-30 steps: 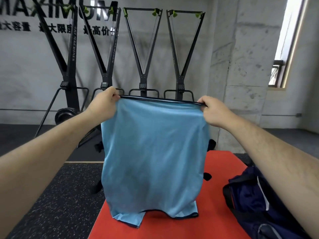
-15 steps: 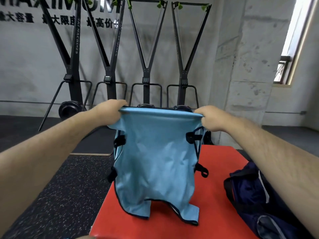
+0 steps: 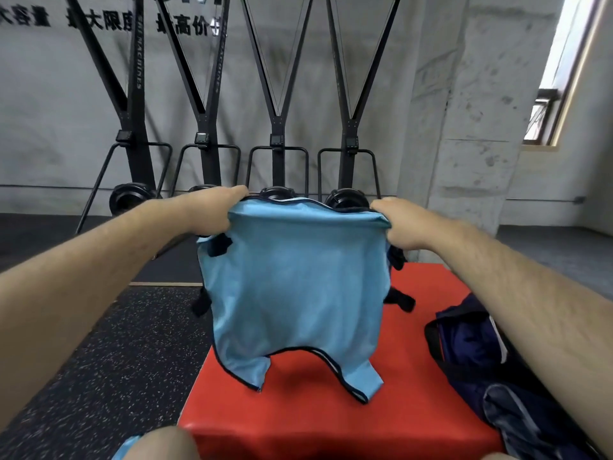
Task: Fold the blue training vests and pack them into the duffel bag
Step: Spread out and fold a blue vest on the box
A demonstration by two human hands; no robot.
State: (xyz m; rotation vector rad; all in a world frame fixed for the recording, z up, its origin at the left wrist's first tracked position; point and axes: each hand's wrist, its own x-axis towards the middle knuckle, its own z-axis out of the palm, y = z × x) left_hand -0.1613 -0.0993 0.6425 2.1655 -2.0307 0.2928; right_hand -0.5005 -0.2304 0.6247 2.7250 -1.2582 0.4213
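Vest (image 3: 292, 287) has dropped toward red box (image 3: 331, 419) on speckled floor (image 3: 116, 360).

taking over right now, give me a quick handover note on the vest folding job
Left hand: grips the top left corner of the blue training vest.
Right hand: grips the top right corner.
The vest hangs spread between the hands above the red padded box. The navy duffel bag lies to the right.
Done: vest picked up and spread.
Left: fold this vest and pack it into the bag.
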